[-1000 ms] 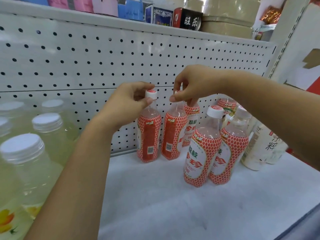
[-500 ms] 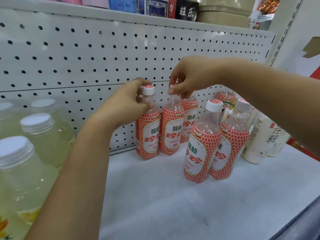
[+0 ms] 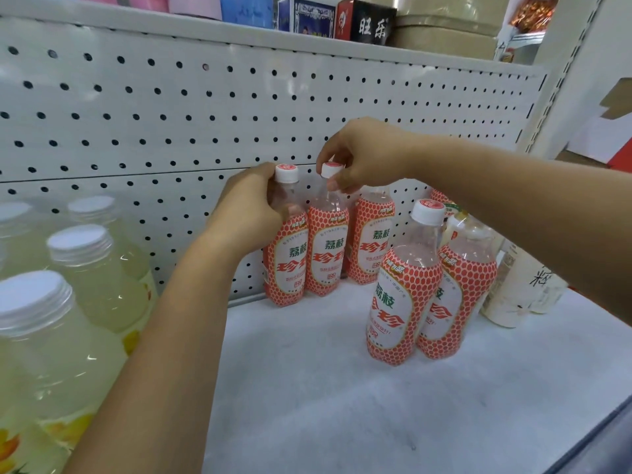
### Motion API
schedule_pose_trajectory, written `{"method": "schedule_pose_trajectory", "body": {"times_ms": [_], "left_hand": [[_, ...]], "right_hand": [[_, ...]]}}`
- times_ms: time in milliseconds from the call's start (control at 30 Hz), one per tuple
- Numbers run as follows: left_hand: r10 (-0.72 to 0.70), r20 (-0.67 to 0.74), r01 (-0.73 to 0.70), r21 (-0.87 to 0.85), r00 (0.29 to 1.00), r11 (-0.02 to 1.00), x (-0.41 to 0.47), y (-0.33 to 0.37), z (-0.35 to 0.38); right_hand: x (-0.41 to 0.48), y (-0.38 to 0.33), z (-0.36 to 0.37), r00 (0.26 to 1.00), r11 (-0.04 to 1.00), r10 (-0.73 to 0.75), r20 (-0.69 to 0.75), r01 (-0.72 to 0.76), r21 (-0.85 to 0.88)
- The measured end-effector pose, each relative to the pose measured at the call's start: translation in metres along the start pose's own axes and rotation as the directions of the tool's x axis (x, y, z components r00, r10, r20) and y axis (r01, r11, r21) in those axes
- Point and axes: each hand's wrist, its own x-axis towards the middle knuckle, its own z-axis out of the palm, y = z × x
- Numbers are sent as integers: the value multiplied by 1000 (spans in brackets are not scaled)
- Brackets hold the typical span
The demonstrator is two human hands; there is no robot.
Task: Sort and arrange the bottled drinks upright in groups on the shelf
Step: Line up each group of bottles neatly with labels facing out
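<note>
While pale yellow bottles (image 3: 78, 268) with white lids are standing crowded at the left edge of the shelf (image 3: 325, 398), the left hand (image 3: 246, 213) is curling its fingers round the clear neck and shoulder of a red-labelled bottle (image 3: 287, 261), which is standing upright against the pegboard back (image 3: 171, 114). Touching it on the right, a second red-labelled bottle (image 3: 326, 251) is also standing upright at the back edge. The right hand (image 3: 362, 155) is reaching in from the right and pinching this bottle's white cap and neck between thumb and fingers. A third red-labelled bottle (image 3: 371, 241) is standing just beside the second along the back edge, its top lying hidden under the right hand. Further right and nearer the front edge, a fourth red-labelled bottle (image 3: 398, 295) and a fifth red-labelled bottle (image 3: 460, 295) are standing upright, touching side by side; the right forearm is crossing above the fifth. Towards the right edge, cream-white bottles (image 3: 513, 289) are standing close to that pair. Overhead, boxes (image 3: 366, 25) are sitting on the upper shelf (image 3: 136, 27).
</note>
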Motion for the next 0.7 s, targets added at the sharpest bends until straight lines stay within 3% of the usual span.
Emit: {"method": "schedule_pose_trajectory", "body": {"times_ms": [233, 333, 433, 567, 700], "left_hand": [[-6, -56, 12, 99, 998, 995, 4, 2, 3], [-23, -65, 27, 69, 998, 997, 6, 1, 2], [-12, -87, 14, 20, 996, 1000, 7, 4, 2], [3, -114, -5, -17, 994, 1000, 5, 0, 2], [4, -108, -10, -51, 994, 999, 4, -2, 0]], "right_hand": [[-9, 8, -14, 997, 995, 13, -79, -5, 102], [-14, 21, -29, 975, 996, 31, -219, -47, -70], [-18, 35, -27, 984, 958, 156, -81, -170, -231], [-21, 41, -21, 980, 970, 199, -19, -200, -135], [-30, 37, -28, 987, 975, 160, 27, -154, -157]]}}
